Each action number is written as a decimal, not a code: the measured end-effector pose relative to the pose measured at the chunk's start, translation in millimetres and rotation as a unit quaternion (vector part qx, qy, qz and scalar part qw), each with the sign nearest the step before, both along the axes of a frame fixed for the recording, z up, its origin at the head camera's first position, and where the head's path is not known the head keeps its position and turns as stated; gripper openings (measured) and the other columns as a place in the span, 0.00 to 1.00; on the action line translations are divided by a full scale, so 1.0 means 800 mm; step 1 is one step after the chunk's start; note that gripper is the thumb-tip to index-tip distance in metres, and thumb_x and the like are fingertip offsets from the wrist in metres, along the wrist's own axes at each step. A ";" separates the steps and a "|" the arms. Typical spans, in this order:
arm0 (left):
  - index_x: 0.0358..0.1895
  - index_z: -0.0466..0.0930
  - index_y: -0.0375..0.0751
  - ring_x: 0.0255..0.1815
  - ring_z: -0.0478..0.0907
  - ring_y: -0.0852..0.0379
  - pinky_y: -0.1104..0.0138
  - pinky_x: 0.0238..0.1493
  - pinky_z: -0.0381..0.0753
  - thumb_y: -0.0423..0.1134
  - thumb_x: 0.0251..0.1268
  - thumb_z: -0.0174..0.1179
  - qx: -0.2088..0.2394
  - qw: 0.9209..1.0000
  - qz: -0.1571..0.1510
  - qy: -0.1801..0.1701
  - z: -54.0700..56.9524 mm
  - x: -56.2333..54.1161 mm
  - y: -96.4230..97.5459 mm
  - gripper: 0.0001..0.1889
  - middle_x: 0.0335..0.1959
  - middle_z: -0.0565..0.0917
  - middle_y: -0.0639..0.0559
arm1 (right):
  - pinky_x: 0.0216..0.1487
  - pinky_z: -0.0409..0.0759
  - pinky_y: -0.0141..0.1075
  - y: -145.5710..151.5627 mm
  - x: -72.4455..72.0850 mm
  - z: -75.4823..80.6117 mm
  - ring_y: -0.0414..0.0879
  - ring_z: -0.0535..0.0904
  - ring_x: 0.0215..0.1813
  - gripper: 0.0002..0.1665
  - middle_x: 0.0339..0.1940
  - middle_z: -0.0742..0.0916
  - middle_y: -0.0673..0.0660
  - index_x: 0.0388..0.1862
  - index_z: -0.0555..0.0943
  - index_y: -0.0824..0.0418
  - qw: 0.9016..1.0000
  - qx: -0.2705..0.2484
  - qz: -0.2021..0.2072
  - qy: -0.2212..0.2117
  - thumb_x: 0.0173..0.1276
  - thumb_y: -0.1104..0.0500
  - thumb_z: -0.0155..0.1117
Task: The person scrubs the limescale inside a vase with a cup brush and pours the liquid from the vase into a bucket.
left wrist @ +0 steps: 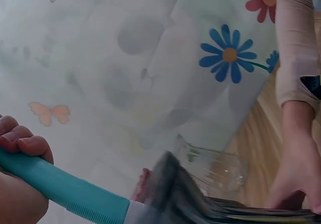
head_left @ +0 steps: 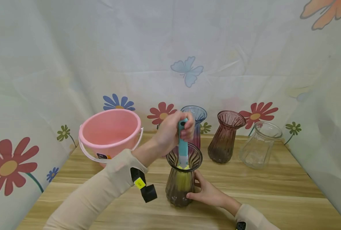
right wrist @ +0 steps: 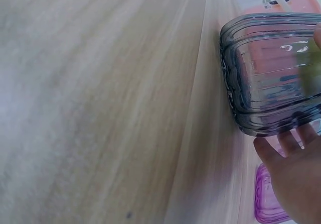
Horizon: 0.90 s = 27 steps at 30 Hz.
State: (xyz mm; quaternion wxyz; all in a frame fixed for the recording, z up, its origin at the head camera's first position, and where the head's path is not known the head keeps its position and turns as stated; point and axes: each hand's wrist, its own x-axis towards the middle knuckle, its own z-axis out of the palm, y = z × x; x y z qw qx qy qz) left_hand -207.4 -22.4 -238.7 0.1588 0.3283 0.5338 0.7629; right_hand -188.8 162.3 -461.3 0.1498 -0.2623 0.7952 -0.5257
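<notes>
A cleaning brush with a teal handle (head_left: 183,145) and a yellow head (head_left: 183,182) stands inside a ribbed smoky-grey glass vase (head_left: 172,190). My left hand (head_left: 171,129) grips the top of the handle above the vase's flared rim. In the left wrist view, its curled fingers (left wrist: 25,141) wrap the brush handle (left wrist: 75,189). Low on the vase's right side, my right hand (head_left: 209,191) holds the glass with thumb and fingers. The right wrist view shows the fingers of that hand (right wrist: 296,176) against the vase (right wrist: 266,73), with the yellow brush head blurred through the glass.
Left of the vase stands a pink bucket (head_left: 121,152) with a white handle. Behind are a blue-and-pink vase (head_left: 198,115), a reddish-brown vase (head_left: 223,140) and a clear vase (head_left: 253,155). A flower-printed cloth (head_left: 147,41) encloses the wooden table (head_left: 262,195).
</notes>
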 end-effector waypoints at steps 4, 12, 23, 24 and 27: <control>0.18 0.57 0.39 0.15 0.54 0.55 0.68 0.23 0.59 0.37 0.65 0.29 -0.036 0.999 -0.025 -0.030 -0.031 -0.005 0.006 0.16 0.13 0.58 0.53 | 0.61 0.68 0.48 -0.001 -0.001 0.000 0.59 0.63 0.66 0.49 0.62 0.67 0.62 0.71 0.46 0.56 1.000 -0.001 0.003 -0.002 0.59 0.55 0.65; 0.18 0.57 0.40 0.15 0.54 0.56 0.67 0.23 0.58 0.38 0.65 0.29 -0.064 0.996 -0.053 -0.040 -0.053 -0.007 0.009 0.16 0.13 0.58 0.54 | 0.61 0.67 0.46 -0.001 -0.003 0.002 0.57 0.61 0.67 0.54 0.66 0.64 0.63 0.73 0.41 0.54 1.000 0.003 0.012 0.009 0.59 0.54 0.66; 0.18 0.56 0.40 0.15 0.54 0.55 0.66 0.23 0.58 0.37 0.63 0.28 -0.014 0.999 -0.030 0.025 0.004 0.000 -0.006 0.16 0.13 0.57 0.53 | 0.59 0.70 0.49 -0.006 0.002 0.002 0.64 0.59 0.67 0.55 0.70 0.59 0.66 0.74 0.38 0.55 0.996 -0.035 0.002 -0.080 0.59 0.57 0.65; 0.17 0.56 0.41 0.15 0.53 0.55 0.66 0.23 0.57 0.37 0.63 0.28 -0.002 0.999 -0.026 0.028 0.012 -0.001 -0.008 0.16 0.13 0.57 0.53 | 0.59 0.69 0.49 -0.006 0.003 0.003 0.65 0.59 0.68 0.55 0.70 0.58 0.66 0.74 0.38 0.55 0.995 -0.038 0.004 -0.089 0.60 0.57 0.64; 0.17 0.56 0.43 0.15 0.52 0.56 0.67 0.23 0.56 0.37 0.62 0.28 0.017 0.999 -0.014 0.030 0.029 -0.004 -0.013 0.15 0.13 0.57 0.54 | 0.63 0.64 0.51 -0.003 0.004 0.007 0.64 0.55 0.70 0.53 0.72 0.55 0.65 0.74 0.38 0.56 0.992 -0.048 0.021 -0.119 0.62 0.57 0.62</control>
